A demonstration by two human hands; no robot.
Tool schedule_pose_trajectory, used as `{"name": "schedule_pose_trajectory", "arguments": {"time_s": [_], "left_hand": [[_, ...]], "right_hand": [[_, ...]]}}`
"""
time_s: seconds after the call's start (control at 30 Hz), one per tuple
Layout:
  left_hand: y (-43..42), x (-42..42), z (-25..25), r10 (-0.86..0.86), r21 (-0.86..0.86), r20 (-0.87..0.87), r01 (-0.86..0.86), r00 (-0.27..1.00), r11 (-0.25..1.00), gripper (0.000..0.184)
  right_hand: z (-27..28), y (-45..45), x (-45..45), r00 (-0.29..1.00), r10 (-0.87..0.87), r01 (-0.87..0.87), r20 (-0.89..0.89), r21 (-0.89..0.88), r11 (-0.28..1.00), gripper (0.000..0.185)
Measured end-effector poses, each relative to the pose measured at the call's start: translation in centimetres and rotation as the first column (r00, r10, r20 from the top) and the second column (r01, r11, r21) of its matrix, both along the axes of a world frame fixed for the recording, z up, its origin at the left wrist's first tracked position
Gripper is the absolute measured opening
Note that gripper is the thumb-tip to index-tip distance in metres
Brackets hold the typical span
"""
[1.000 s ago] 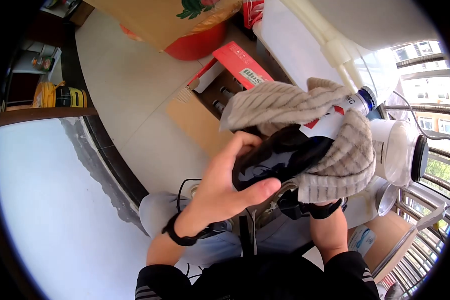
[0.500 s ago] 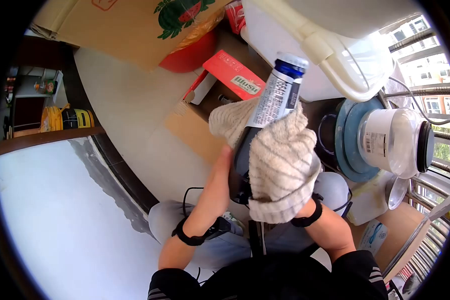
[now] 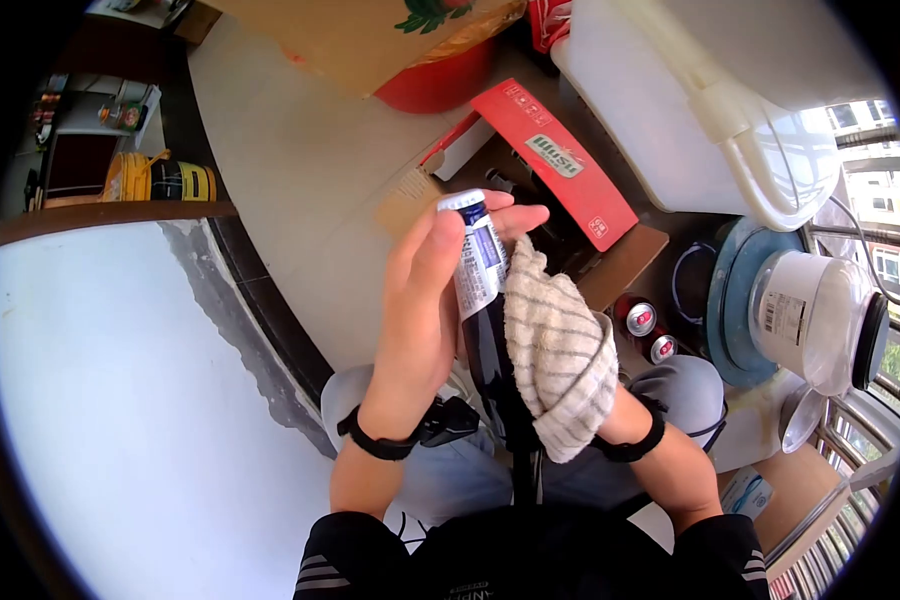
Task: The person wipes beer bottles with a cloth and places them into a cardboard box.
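Note:
A dark glass bottle [image 3: 490,365] with a blue and silver neck label and a silver cap stands tilted in front of my lap, cap end away from me. My left hand [image 3: 418,300] is closed around its neck just below the cap, thumb on the near side and fingertips showing beyond it. A cream cloth with grey stripes [image 3: 562,345] drapes over my right hand, which presses it against the bottle's right side. The cloth hides the fingers of that hand; only its wrist, with a black band, shows.
Beyond the bottle lies an open red carton [image 3: 570,165] with dark bottles inside. Two red cans [image 3: 642,319] stand beside a round blue object [image 3: 735,300] and a clear jar [image 3: 800,320]. A white bin [image 3: 630,120] is at the back, a white panel [image 3: 150,400] at left.
My left hand has moved up from the bottle's lower body to its neck. The cloth has slid down off the label to the right side. My view has shifted, showing the cans.

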State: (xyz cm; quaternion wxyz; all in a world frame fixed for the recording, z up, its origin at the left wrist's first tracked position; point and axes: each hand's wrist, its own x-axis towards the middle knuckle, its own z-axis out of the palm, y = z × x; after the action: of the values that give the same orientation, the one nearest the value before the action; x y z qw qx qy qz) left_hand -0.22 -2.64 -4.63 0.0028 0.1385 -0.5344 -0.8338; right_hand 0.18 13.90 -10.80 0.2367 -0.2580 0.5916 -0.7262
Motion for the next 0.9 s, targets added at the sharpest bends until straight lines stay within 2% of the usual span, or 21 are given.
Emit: {"name": "schedule_pose_trajectory", "arguments": {"time_s": [0.03,0.13,0.17,0.27,0.3,0.37,0.4,0.43,0.53,0.7,0.8,0.9], "left_hand": [[-0.1,-0.2,0.5,0.058,0.084,0.030,-0.060,0.998,0.995,0.050],[-2.5,0.2,-0.5,-0.096,0.387,0.016,0.083,0.995,0.919,0.038],[-1.7,0.3,0.3,-0.015,0.225,0.140,-0.017,0.990,0.974,0.034],[-1.9,0.4,0.9,0.031,0.179,0.205,-0.069,0.978,0.981,0.034],[-1.5,0.3,1.1,0.085,0.206,0.210,-0.129,0.974,0.970,0.027],[-2.3,0.6,0.6,0.043,0.272,0.150,-0.083,0.988,0.959,0.019],[-2.6,0.7,0.4,0.023,0.301,0.118,-0.058,0.993,0.952,0.018],[-2.0,0.6,1.2,0.077,0.287,0.138,-0.114,0.987,0.951,0.024],[-2.0,1.0,0.3,0.106,0.314,0.079,-0.126,0.991,0.941,0.025],[-2.0,1.2,0.3,0.156,0.311,0.136,-0.192,0.978,0.931,0.025],[-2.7,1.2,-0.1,0.204,0.368,0.046,-0.206,0.978,0.907,0.025],[-3.5,1.0,0.2,0.280,0.370,-0.033,-0.248,0.960,0.895,0.024]], "right_hand": [[1.6,0.0,-0.4,0.997,0.029,-0.025,-0.070,0.066,0.998,0.038],[1.5,-0.2,-0.2,0.994,0.100,-0.098,-0.053,0.052,0.994,0.040],[0.8,0.2,0.0,0.987,0.162,-0.161,-0.011,0.064,0.985,0.045],[0.7,1.2,-0.6,0.956,0.273,-0.250,-0.104,0.193,0.949,0.049],[0.7,1.5,-0.6,0.948,0.297,-0.267,-0.114,0.221,0.938,0.051],[1.2,1.2,-0.4,0.956,0.262,-0.288,0.133,0.250,0.924,0.050],[1.2,1.3,-0.5,0.951,0.261,-0.297,0.164,0.261,0.919,0.050],[1.3,1.1,-0.6,0.951,0.264,-0.300,0.158,0.273,0.914,0.050],[1.7,0.7,-0.8,0.951,0.296,-0.308,0.088,0.315,0.898,0.051],[2.4,0.4,-1.0,0.940,0.336,-0.280,-0.060,0.428,0.859,0.051],[3.3,0.0,-0.9,0.910,0.360,-0.197,-0.204,0.549,0.812,0.052],[4.5,-1.1,-1.3,0.853,0.415,-0.079,-0.317,0.707,0.702,0.052]]}}
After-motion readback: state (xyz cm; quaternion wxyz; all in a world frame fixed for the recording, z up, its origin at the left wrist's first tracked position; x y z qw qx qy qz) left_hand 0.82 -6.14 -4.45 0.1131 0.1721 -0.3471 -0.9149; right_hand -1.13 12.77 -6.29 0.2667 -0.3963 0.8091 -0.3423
